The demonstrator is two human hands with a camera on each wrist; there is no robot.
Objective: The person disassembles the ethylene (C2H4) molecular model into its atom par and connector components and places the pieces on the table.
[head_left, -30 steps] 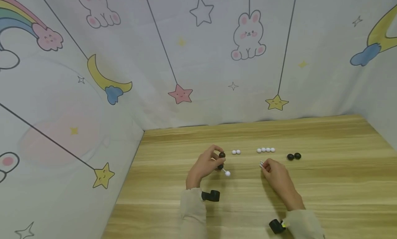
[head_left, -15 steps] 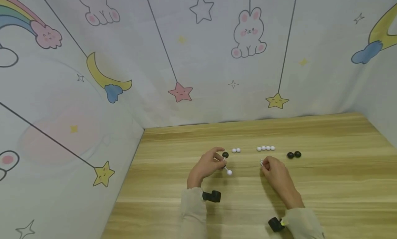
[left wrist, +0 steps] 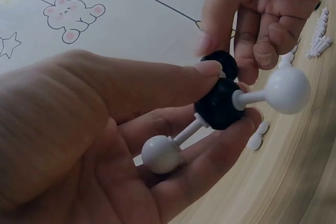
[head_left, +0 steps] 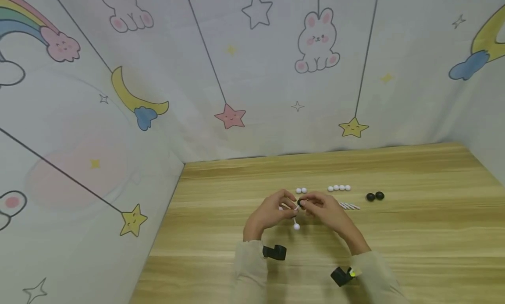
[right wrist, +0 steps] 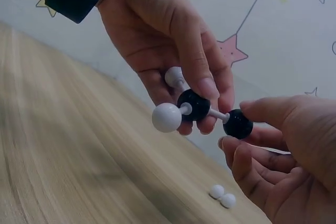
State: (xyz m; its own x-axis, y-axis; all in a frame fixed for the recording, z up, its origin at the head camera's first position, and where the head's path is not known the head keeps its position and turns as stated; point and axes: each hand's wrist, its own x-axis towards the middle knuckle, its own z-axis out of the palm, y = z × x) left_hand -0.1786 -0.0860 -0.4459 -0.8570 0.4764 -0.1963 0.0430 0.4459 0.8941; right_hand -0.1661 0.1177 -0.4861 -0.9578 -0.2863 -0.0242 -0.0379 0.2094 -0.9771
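A ball-and-stick molecular model is held up over the table between both hands. My left hand (head_left: 266,215) pinches its first black ball (right wrist: 193,104) between thumb and fingers. From that ball, short white sticks lead to two white balls, a nearer white ball (left wrist: 287,90) and another white ball (left wrist: 161,154) close to the left fingers. A further white stick (right wrist: 218,114) joins it to a second black ball (right wrist: 238,124). Thumb and fingertips of my right hand (head_left: 325,211) grip this second ball, partly covering it in the head view.
Behind the hands lie a pair of white balls (head_left: 301,190) and a row of several white balls (head_left: 339,188). Two black balls (head_left: 375,196) lie farther right. Several white sticks (head_left: 350,206) rest beside the right hand. A printed cloth (head_left: 272,133) stands behind the wooden table (head_left: 221,177).
My right hand has left the white sticks, moved left and taken hold of the second black ball. My left hand has shifted slightly right and turned the model.
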